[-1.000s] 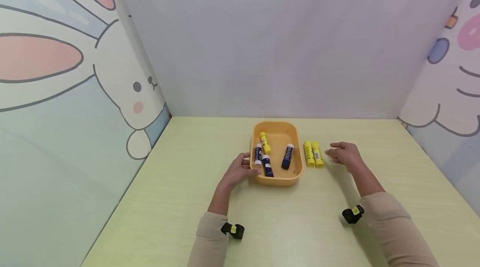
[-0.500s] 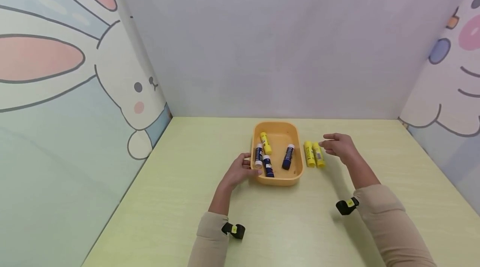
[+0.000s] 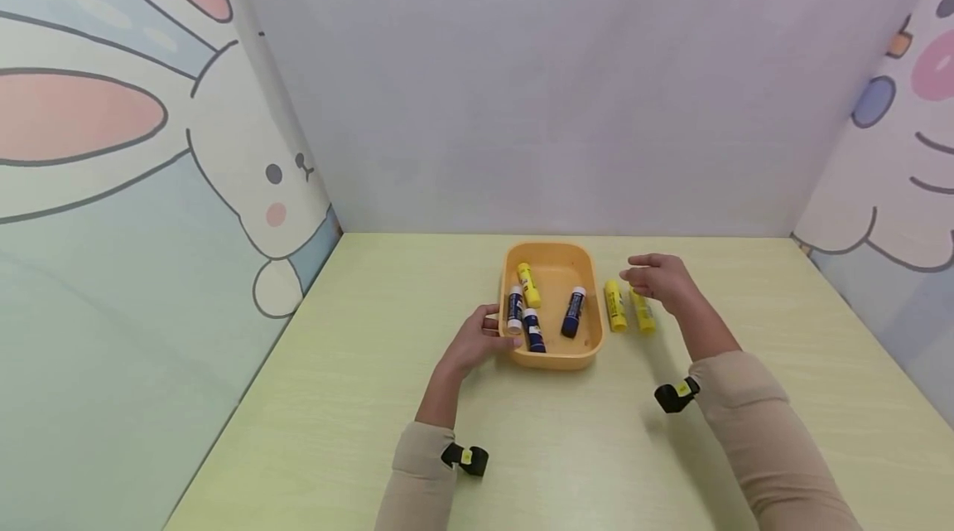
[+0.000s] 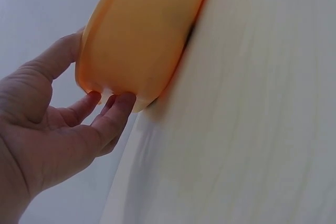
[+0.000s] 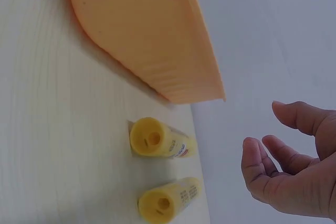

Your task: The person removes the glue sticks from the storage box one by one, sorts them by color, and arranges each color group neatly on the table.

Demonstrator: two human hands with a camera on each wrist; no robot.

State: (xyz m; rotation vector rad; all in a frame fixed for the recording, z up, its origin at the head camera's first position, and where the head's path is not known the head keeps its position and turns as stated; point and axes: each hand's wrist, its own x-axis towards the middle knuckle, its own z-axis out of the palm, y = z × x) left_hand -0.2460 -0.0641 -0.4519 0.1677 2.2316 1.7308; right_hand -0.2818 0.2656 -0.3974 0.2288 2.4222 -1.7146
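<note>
An orange plastic tray (image 3: 553,359) stands on the table. My left hand (image 3: 473,340) grips its left rim; in the left wrist view the thumb and fingertips press on the tray wall (image 4: 142,35). Inside lie a yellow glue stick (image 3: 528,286) and three dark blue ones, two at the left and one at the right. Two more yellow glue sticks (image 3: 615,307) lie side by side right of the tray, a small gap between them. Above the right one (image 3: 643,314) hovers my right hand (image 3: 659,278), fingers loosely bent and apart, holding nothing, partly hiding that stick's far end.
The pale wooden table (image 3: 358,398) runs back to a light grey wall (image 3: 522,84). Side walls with cartoon animals stand left and right. A black camera strap sits on each wrist.
My right hand has moved left and slightly farther back, over the yellow glue sticks. The right yellow stick has shifted a little right, away from its neighbour. The left hand stays on the tray.
</note>
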